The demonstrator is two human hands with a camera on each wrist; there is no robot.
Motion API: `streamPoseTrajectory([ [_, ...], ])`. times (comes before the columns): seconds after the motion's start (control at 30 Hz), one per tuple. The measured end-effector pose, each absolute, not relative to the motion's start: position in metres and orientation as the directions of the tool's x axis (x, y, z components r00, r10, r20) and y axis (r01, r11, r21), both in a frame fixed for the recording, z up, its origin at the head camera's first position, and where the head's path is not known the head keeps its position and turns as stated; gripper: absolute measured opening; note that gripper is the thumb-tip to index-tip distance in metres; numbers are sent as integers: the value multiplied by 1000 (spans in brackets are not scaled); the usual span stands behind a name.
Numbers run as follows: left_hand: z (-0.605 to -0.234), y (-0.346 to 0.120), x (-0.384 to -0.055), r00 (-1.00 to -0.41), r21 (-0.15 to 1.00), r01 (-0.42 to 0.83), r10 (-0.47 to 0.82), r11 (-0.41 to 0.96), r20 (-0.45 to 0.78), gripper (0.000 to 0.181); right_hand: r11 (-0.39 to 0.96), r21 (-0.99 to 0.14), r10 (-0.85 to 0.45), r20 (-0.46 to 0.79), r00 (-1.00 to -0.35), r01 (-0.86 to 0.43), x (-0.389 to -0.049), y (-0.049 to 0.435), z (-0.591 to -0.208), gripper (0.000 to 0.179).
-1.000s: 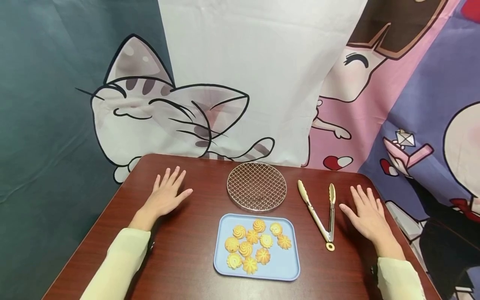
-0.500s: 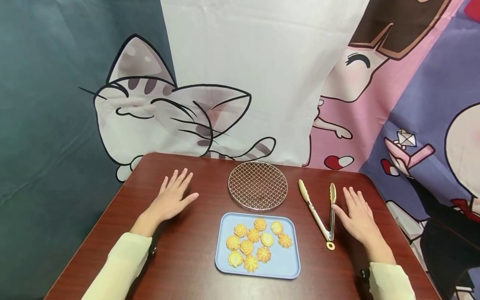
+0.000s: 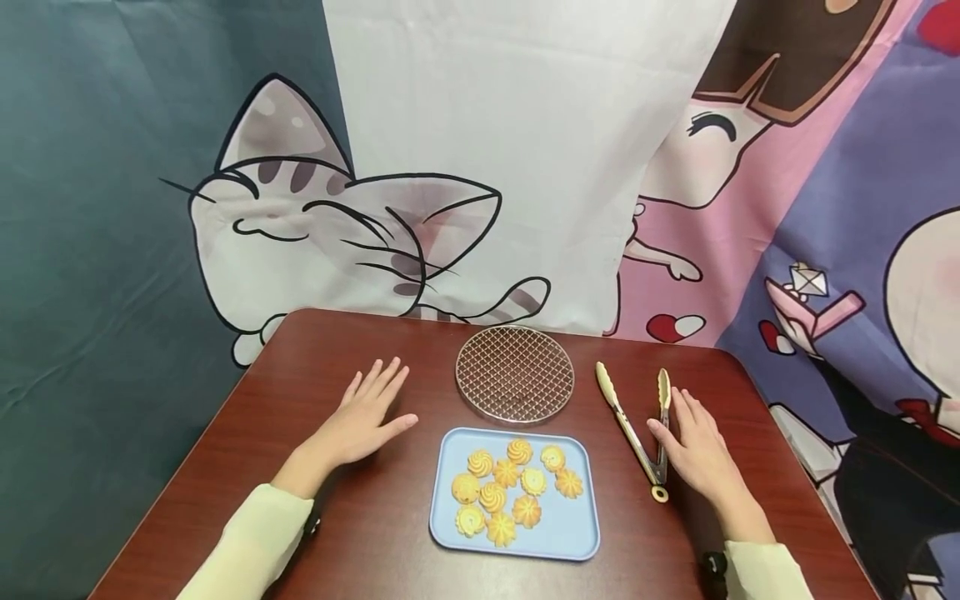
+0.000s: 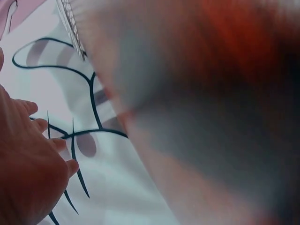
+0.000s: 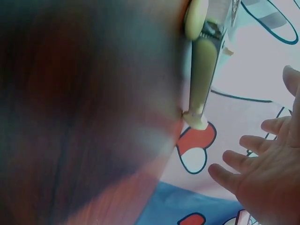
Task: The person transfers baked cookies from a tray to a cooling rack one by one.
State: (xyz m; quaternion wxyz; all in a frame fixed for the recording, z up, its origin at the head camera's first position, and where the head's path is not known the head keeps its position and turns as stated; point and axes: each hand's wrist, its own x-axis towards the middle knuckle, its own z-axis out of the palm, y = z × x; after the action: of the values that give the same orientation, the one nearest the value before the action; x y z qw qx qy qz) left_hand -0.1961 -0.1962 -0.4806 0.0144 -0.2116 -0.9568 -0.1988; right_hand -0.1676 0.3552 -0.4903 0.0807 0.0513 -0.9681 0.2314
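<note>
The tongs (image 3: pixel 633 440) lie on the desk (image 3: pixel 360 542) to the right of the tray (image 3: pixel 562 529), arms spread in a V, with the hinged end nearer you and the tips farther off than the tray's far edge. Your right hand (image 3: pixel 697 454) is on their outer side, away from the tray, its fingers extended and holding nothing; seen from the head, its thumb overlaps the tongs' right arm, but whether it touches you'd have to feel, since the pictures can't tell. With the arms so wide apart, taking hold of only one could let the other swing toward the tray, and a careless nudge from that thumb might skid the whole pair, as nothing seems to pin them. On the tray, eleven cookies (image 3: pixel 492 497) lie loose, some of them touching; a knock at the rim could jostle them, and they look likely to crumble if hit hard. Just beyond the tray sits the round wire rack (image 3: pixel 514 373), which you might shove if an arm reached across low. To the tray's left, your left hand (image 3: pixel 358 425) has its fingers straight and its thumb spread wide, with nothing in it. Beyond everything hangs the printed cloth (image 3: pixel 562 125).
</note>
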Motion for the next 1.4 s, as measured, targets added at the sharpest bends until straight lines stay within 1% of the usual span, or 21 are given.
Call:
streamPoseTrajectory([
  [0.1,-482,-191,-188,-903,379,424,415,823,108,85,888,-444,-51,171,-984,-123,-166,351,-493,83],
  [0.27,-485,-182,-175,-884,392,457,455,798,106,86,888,-455,-10,118,-993,-63,-161,344,-493,87],
  [0.4,-487,-175,-164,-864,386,493,492,780,109,90,892,-452,23,37,-999,4,-157,339,-491,96],
  [0.57,-490,-168,-150,-845,381,519,527,765,93,92,908,-413,56,-45,-997,70,-154,334,-493,104],
  [0.73,-491,-161,-142,-820,385,549,568,742,73,94,919,-375,96,-79,-992,119,-154,329,-492,109],
  [0.93,-494,-154,-132,-793,374,581,606,723,60,99,923,-342,138,-132,-982,176,-156,318,-482,111],
  [1.13,-496,-151,-123,-783,373,590,621,717,44,103,926,-306,176,-169,-970,222,-160,313,-480,112],
  [1.4,-500,-148,-114,-764,363,596,645,716,-19,107,931,-243,220,-223,-950,272,-169,310,-486,105],
])
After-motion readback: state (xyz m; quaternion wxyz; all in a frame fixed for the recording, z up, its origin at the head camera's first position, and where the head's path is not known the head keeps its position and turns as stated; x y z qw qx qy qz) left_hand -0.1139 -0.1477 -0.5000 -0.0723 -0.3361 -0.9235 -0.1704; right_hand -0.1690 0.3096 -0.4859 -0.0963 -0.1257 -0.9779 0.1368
